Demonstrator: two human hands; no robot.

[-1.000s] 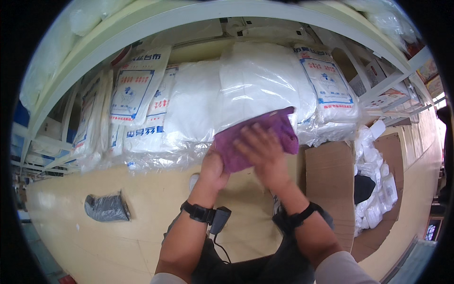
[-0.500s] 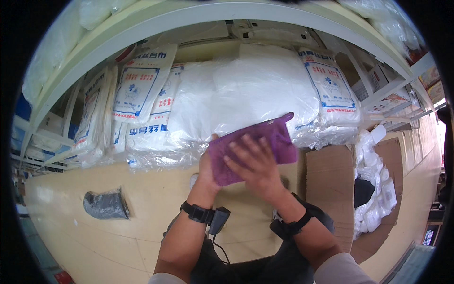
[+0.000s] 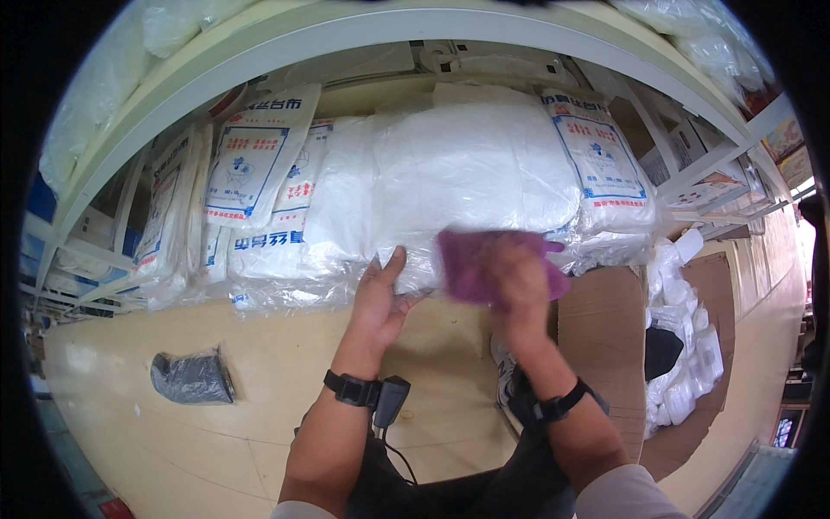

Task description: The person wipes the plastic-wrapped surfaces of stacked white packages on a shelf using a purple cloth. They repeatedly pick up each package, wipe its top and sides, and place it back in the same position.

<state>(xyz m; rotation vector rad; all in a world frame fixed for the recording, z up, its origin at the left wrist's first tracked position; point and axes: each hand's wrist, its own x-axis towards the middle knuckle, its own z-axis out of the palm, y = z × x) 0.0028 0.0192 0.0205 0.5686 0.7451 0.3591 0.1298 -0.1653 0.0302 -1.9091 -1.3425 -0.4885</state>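
Note:
A purple cloth (image 3: 458, 268) is in my right hand (image 3: 520, 285), bunched under its fingers and smeared by motion. It is over the front edge of a stack of white plastic packs (image 3: 475, 164). My left hand (image 3: 377, 303) is at the stack's front edge, thumb up and fingers curled around the loose clear plastic (image 3: 417, 264) there. Flat packs with blue and red print lie on the stack's sides, a printed pack (image 3: 251, 164) at the left and another printed pack (image 3: 601, 156) at the right. Both wrists wear black straps.
A white shelf frame (image 3: 415, 26) arches above the stack. At the right, an open cardboard box (image 3: 601, 346) contains white plastic bundles (image 3: 683, 381) and a black item (image 3: 664, 353). A dark plastic-wrapped bundle (image 3: 194, 376) lies on the tan floor (image 3: 285, 432) at the left.
The purple cloth has left my left hand and moved right with my right hand, which now bunches it. My left hand has come to the clear plastic at the stack's front edge.

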